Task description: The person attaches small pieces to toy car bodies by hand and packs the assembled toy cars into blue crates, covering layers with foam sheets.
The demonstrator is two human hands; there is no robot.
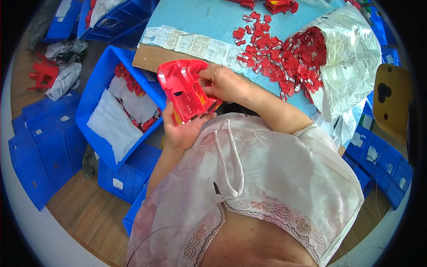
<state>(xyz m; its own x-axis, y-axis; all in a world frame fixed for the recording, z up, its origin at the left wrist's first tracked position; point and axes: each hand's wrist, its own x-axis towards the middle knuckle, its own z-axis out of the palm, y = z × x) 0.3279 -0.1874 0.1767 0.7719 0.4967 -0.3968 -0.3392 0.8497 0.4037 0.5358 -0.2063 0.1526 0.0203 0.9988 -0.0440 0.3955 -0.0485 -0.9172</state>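
A red plastic toy car body (183, 94) with yellow markings is held up in front of me, above the near edge of the table. It is tilted, and its hollow side with dark openings shows. My left hand (182, 131) cups it from below, with the thumb up along its left side and the fingers under the lower end. Against the right side of the body, my right hand (224, 84) presses with bent fingers. Its fingertips are partly hidden by the shell, so any small part between them cannot be seen.
Small red plastic pieces (284, 60) spill from a white sack (351, 58) over the light blue table (200, 22). Left of me, a blue bin (84, 104) holds red car bodies layered with white sheets. More blue bins (49, 138) stand around; a yellowish chair back (391, 100) is at right.
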